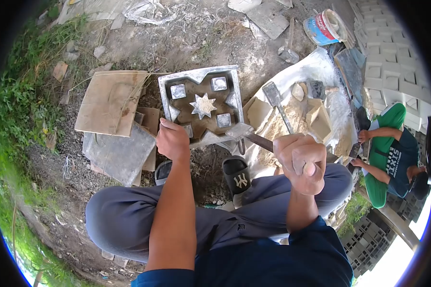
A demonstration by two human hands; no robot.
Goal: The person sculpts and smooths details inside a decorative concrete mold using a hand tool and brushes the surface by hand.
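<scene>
A square metal mould sits in front of my knees. Its tray has a star-shaped block at the centre, with small square blocks around it and pointed pieces along its walls. My left hand is closed on the mould's near-left edge, thumb on top. Wrapped round the wooden handle of a hammer is my right hand. The hammer's pale grey head lies over the near-right corner of the mould; whether it touches is hard to tell.
Boards and slabs are stacked left. At right, a white sheet holds sandy powder and a trowel. A paint bucket lies beyond it. Another person works far right beside stacked pale blocks.
</scene>
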